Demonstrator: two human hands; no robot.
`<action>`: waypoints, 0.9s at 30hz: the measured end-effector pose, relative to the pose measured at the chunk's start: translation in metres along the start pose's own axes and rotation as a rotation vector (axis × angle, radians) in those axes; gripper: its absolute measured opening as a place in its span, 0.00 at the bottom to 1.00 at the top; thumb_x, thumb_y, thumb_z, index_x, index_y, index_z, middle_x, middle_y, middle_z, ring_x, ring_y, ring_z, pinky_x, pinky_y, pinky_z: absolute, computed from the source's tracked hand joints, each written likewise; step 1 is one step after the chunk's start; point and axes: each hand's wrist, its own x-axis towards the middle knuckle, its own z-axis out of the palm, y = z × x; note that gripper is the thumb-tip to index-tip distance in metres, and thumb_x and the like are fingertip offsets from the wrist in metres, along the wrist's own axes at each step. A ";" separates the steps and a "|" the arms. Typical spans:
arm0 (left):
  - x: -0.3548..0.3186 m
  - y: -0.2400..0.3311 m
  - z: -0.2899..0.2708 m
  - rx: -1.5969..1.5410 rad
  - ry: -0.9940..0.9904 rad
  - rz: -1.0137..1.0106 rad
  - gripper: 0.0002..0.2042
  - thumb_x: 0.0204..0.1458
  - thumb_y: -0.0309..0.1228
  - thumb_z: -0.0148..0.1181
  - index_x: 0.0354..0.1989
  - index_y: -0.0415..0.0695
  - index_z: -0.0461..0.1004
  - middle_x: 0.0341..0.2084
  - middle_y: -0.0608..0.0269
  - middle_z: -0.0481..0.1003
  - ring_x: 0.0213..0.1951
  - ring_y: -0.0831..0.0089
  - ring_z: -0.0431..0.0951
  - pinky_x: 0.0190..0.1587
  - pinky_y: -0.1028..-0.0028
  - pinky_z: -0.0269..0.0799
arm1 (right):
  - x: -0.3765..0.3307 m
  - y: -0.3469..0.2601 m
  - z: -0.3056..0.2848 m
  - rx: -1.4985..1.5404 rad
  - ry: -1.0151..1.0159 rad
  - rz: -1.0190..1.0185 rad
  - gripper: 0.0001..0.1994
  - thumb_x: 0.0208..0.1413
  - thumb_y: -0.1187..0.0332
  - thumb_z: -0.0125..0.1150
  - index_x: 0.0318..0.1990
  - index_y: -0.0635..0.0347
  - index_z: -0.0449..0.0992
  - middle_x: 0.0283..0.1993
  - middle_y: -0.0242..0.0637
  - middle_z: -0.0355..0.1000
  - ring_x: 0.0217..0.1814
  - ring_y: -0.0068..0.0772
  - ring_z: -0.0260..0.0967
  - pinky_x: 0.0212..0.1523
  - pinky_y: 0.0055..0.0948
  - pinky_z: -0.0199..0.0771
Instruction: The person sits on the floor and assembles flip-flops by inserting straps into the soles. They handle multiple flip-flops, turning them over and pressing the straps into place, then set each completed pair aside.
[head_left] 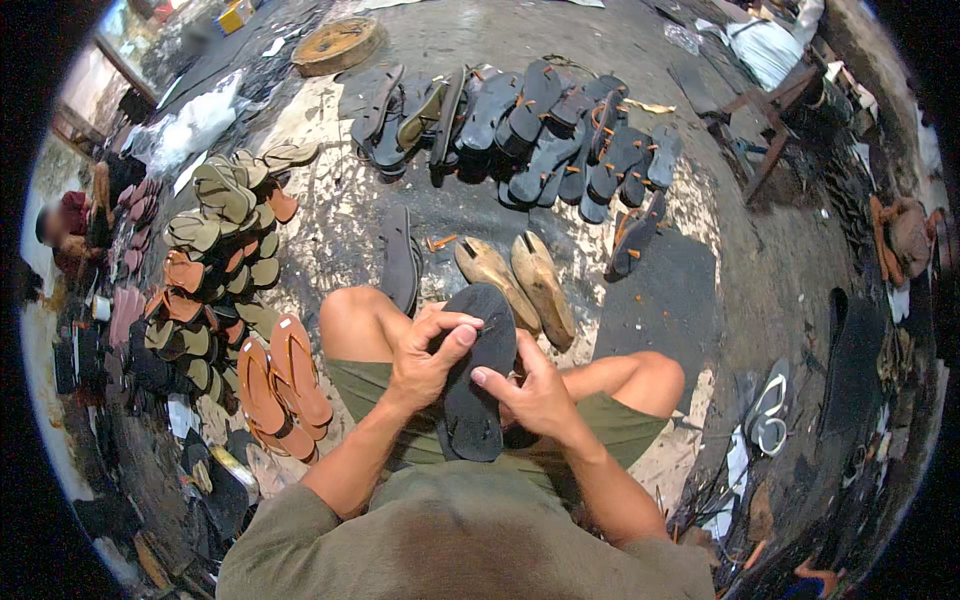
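Black sole (478, 400) held upright at lower centre

The left hand (418, 365) grips the sole's left edge, its thumb and forefinger over the dark face. The right hand (540, 392) holds the opposite edge, thumb on the face, fingers partly hidden behind. Just beyond, at the centre of the frame, 2 wooden lasts (545, 290) lie side by side, right of a dark sandal (401, 262). Many dark sandals (540, 95) cluster at upper centre. At left, olive and tan sandals (222, 195) lie piled above 2 orange-brown sandals (298, 372). A round wooden block (338, 45) sits at upper left.
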 end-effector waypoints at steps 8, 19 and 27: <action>-0.022 0.017 -0.007 0.246 -0.287 0.022 0.12 0.65 0.32 0.61 0.51 0.41 0.83 0.39 0.57 0.80 0.43 0.68 0.79 0.48 0.71 0.73 | -0.005 0.006 -0.009 0.191 -0.082 0.056 0.31 0.60 0.54 0.72 0.61 0.67 0.68 0.54 0.39 0.74 0.58 0.28 0.71 0.60 0.32 0.73; -0.017 0.022 0.001 0.242 -0.285 0.046 0.09 0.65 0.29 0.60 0.48 0.40 0.83 0.38 0.57 0.81 0.40 0.69 0.79 0.45 0.71 0.73 | -0.014 0.009 -0.011 0.293 -0.004 0.025 0.19 0.64 0.67 0.66 0.57 0.68 0.71 0.49 0.35 0.76 0.50 0.22 0.73 0.51 0.25 0.75; -0.025 -0.007 0.008 0.149 -0.140 0.078 0.18 0.62 0.27 0.64 0.60 0.41 0.74 0.51 0.58 0.77 0.49 0.72 0.77 0.54 0.70 0.72 | -0.016 0.008 -0.002 0.273 0.024 0.032 0.16 0.67 0.70 0.59 0.59 0.68 0.71 0.47 0.33 0.76 0.44 0.18 0.72 0.45 0.22 0.76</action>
